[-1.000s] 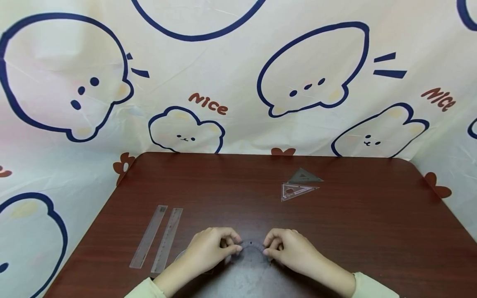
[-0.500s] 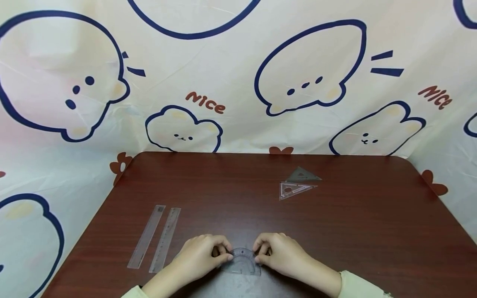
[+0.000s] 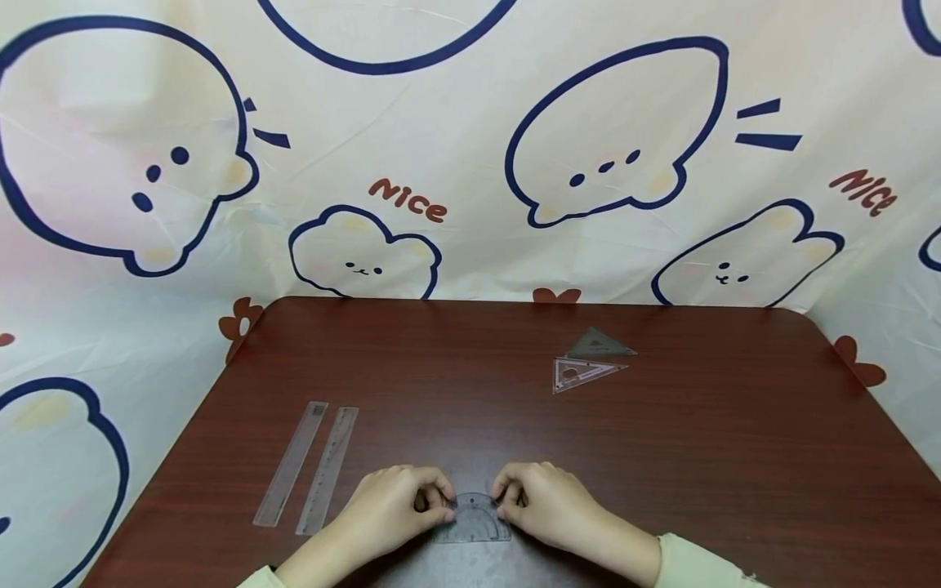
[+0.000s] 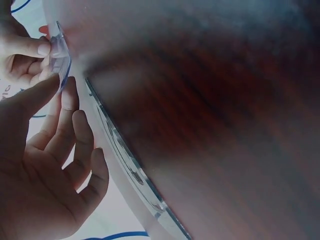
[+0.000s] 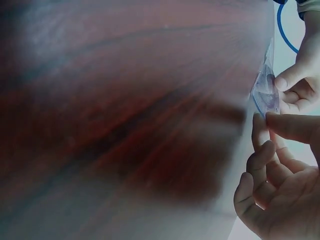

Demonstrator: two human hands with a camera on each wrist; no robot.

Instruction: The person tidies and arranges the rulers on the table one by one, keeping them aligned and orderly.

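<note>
Protractor [image 3: 472,520], clear, one: between the two grips, straight edge toward the person. Left grip [image 3: 393,502]: thumb and finger pinched on the protractor's left side. Right grip [image 3: 547,500]: likewise pinched, on its right side. Flat clear piece [image 4: 132,167], one: near the left grip's fingers. Rulers [image 3: 327,471], clear, two: side by side, left of the left grip. Triangles [image 3: 599,345], one grey, one clear: well beyond the right grip. Tabletop [image 3: 698,457], reddish-brown: below both grips.
</note>
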